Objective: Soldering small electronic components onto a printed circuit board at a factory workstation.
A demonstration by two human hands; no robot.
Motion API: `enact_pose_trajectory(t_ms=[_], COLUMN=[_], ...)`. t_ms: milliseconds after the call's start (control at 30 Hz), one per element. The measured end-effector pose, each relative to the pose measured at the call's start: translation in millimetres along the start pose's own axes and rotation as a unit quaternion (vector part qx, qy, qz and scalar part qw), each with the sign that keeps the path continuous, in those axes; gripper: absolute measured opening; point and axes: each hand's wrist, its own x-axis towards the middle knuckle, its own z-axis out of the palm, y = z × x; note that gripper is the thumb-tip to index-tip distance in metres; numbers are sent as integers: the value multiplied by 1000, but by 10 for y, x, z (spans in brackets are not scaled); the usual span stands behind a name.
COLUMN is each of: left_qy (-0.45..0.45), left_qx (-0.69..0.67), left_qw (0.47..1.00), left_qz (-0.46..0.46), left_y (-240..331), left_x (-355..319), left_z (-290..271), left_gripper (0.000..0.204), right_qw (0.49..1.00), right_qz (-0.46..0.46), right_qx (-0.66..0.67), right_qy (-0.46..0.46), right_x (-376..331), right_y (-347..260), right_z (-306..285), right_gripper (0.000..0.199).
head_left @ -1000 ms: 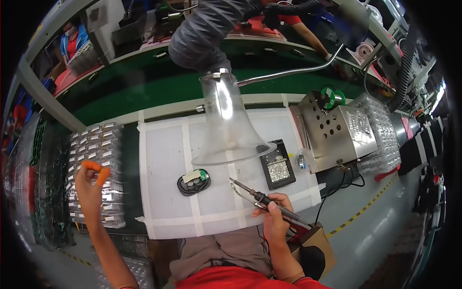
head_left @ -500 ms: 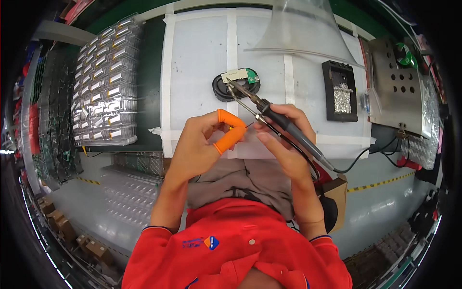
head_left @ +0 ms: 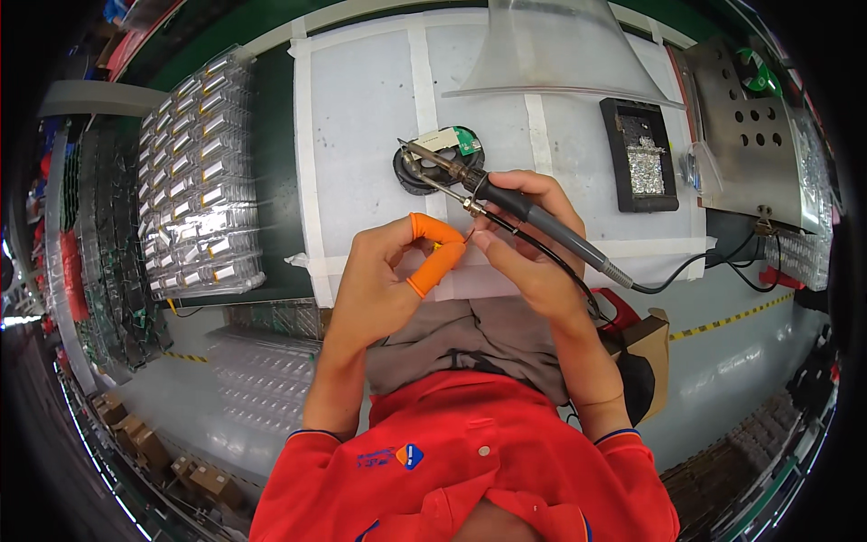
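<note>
Soldering iron (head_left: 506,199) sits in the right hand (head_left: 528,248), above the near edge of the white taped mat (head_left: 361,117), tip pointing up-left over a round black part (head_left: 438,158) with a small green board on it. Open mat to the left of the part; left of the mat, a clear plastic tray (head_left: 194,181) of silver cells sits close to its edge. Right hand fingers curled shut around the iron's black handle, cord running off right. Left hand (head_left: 388,271) just beside the right, thumb and forefinger in orange rubber finger covers (head_left: 433,262), pinched closed on something tiny; what it is cannot be told. Clear cone-shaped hood (head_left: 560,45) at the mat's far edge, black tip-cleaner box (head_left: 643,155) with metal wool to the right, then a perforated steel box (head_left: 754,135).
</note>
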Motion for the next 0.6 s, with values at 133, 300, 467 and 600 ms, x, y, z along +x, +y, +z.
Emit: enact_pose_trajectory(t_ms=[133, 300, 467, 600], left_qy=[12, 12, 57, 86], left_qx=[-39, -50, -5, 49], left_qw=[999, 999, 998, 991], left_qz=[-10, -10, 27, 90], left_y=[-15, -18, -53, -107], left_x=[-2, 6, -5, 20], left_z=[9, 5, 55, 89], left_gripper=[10, 11, 12, 10], right_qw=[1000, 999, 999, 999], right_qz=[-21, -22, -31, -48], right_qx=[18, 27, -19, -23], right_qy=[-4, -6, 6, -9], right_x=[20, 32, 37, 70], right_y=[40, 43, 25, 54], right_z=[16, 37, 60, 85], right_gripper=[48, 48, 53, 55])
